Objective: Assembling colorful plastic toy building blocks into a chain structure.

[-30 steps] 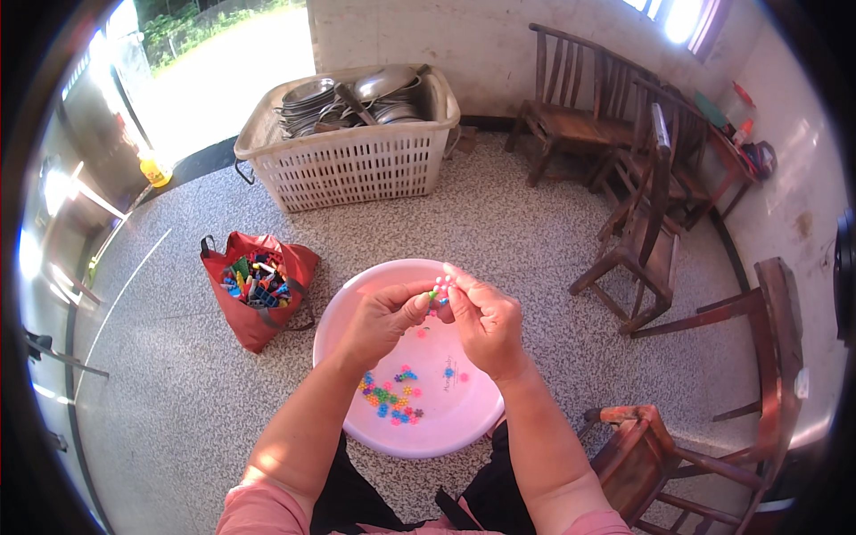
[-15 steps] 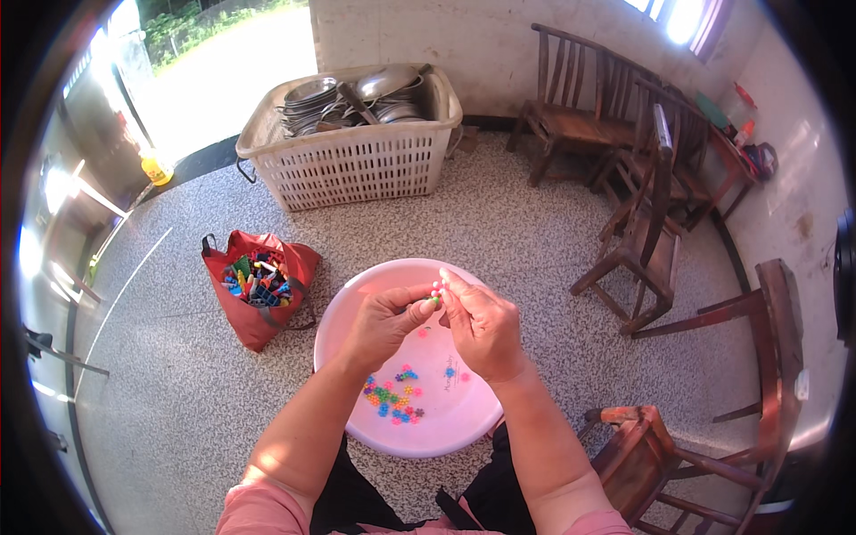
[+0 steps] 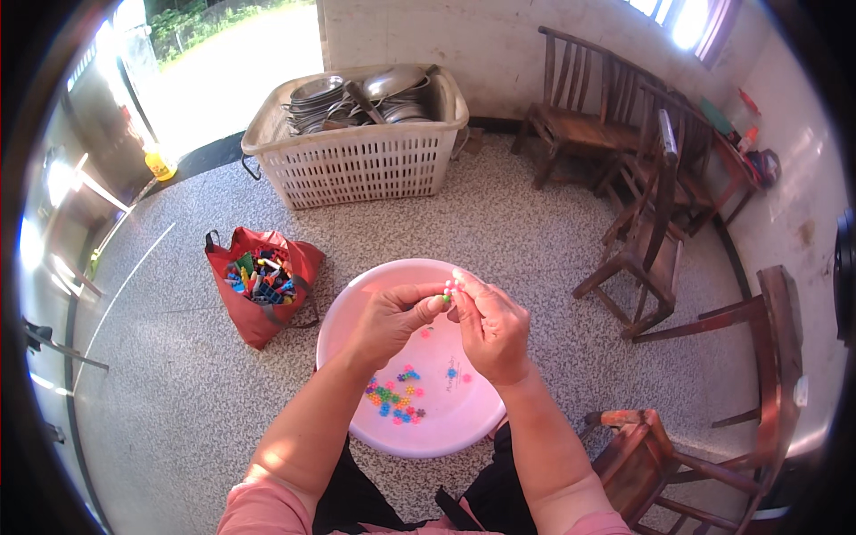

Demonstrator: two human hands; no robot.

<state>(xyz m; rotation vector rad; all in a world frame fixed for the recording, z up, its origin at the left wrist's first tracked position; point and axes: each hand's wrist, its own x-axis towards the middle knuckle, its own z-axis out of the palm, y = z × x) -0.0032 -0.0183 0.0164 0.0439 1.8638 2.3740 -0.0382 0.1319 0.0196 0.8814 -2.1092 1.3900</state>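
Note:
Over the far half of a pink basin (image 3: pixel 464 426), my two hands meet at a small cluster of pink, white and green flower-shaped plastic pieces (image 3: pixel 451 290). Thumb and fingers of my left hand (image 3: pixel 392 319) pinch it from the left, the green piece by the thumb tip. My right hand (image 3: pixel 493 332) grips it from the right with bent fingers; part of the cluster is hidden behind the fingertips. Below, loose flower-shaped pieces (image 3: pixel 392 399) in many colours lie in the basin, mostly left of its middle. A few more rest apart near the printed mark.
A red bag (image 3: pixel 252 312) full of colourful toy pieces stands left of the basin. Beyond is a white slatted plastic crate (image 3: pixel 357 169) piled with metal pans and lids. Wooden chairs (image 3: pixel 637 254) line the right side, one chair (image 3: pixel 637 455) close to my right arm. A yellow bottle (image 3: pixel 159 165) stands by the doorway.
Both hands, still joined at the cluster, have shifted slightly right in the view. The room has also slid a little that way. The loose pieces look unchanged.

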